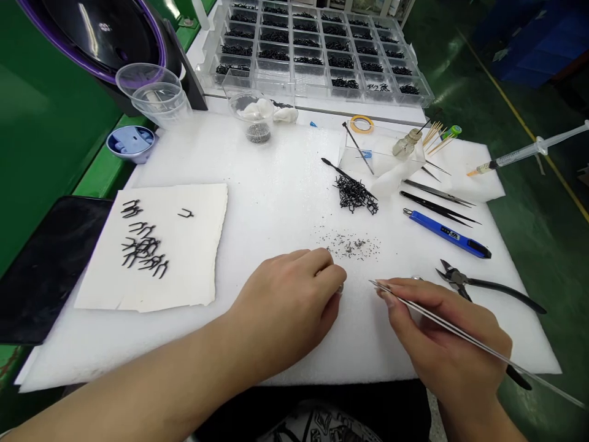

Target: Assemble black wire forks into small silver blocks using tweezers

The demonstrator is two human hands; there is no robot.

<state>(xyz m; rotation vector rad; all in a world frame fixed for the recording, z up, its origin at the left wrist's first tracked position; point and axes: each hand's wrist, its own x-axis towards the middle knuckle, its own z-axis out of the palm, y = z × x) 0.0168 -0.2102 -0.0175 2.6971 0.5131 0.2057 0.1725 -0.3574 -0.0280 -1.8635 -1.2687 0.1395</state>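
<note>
1. Tweezers [478, 342], thin, long and silvery, lie in the right hand [464, 363], which pinches them between thumb and fingers close behind the tips; those tips aim toward 10 o'clock, while the tail runs out toward 4 o'clock.
2. They look like metal, so probably light, springy and rather smooth; the best hold seems to be on both prongs just behind the tips, with the tail resting across the hand for balance.
3. Such fine ends could probably bend under a hard knock, and a gentle squeeze should be enough to close them.
4. Two slim prongs show, with a narrow gap between them, above the white sheet [285, 202].
5. At 9 o'clock from the tips, the left hand [289, 301] curls its fingers inward; whether it pinches anything I cannot tell, though a small pale glint [340, 288] shows by its fingertips.
6. Tiny dark bits [352, 247] lie scattered nearby at 11 o'clock; beyond them sits a tangled black heap [353, 195].
</note>
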